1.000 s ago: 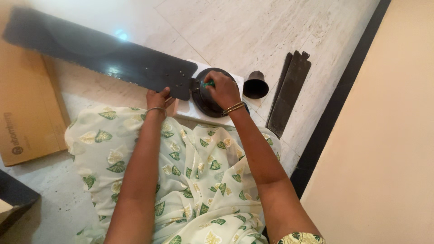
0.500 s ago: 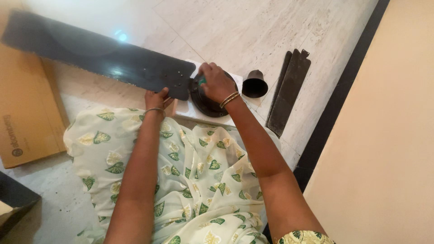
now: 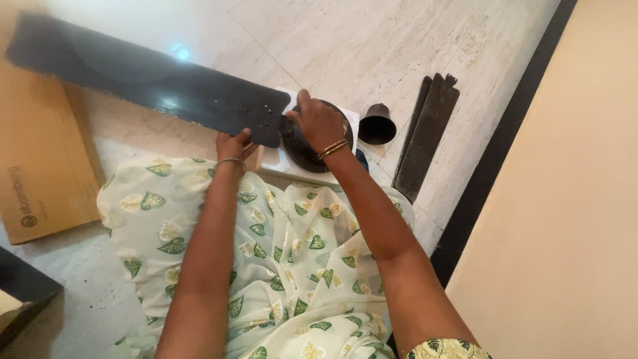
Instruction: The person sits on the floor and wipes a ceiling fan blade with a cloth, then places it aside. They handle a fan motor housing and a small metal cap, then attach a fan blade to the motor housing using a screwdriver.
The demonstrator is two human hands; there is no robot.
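Pale marble floor [image 3: 372, 46] fills the upper half of my view, with a cream wall [image 3: 571, 199] and a dark skirting strip running down the 3 o'clock side.

I note a long dark fan blade [image 3: 153, 83] reaching from 10 o'clock toward centre. Its inner end overlaps the round dark motor housing [image 3: 302, 146], which sits on a white foam block [image 3: 292, 169] at the edge of the lap. I judge the block is there to keep the housing steady and off the floor.

My left hand [image 3: 232, 145] grips the near edge of the blade's inner end, fingers curled under it, apparently propping it level against the housing. My right hand [image 3: 319, 121] lies on top of the housing just beside the blade's screw holes, fingers bent. I cannot tell whether it pinches a screw or small tool; the fingertips are hidden behind the knuckles.

At 2 o'clock a dark bell-shaped cup [image 3: 377, 125] stands on the floor, with spare blades [image 3: 425, 133] stacked just beyond it, laid clear of the work. A flat cardboard box [image 3: 40, 159] lies at 9 o'clock.

Most of the housing is covered by the right hand. The blade's outer tip is blurred. A dark object at 8 o'clock is cut off by the frame and I cannot identify it.
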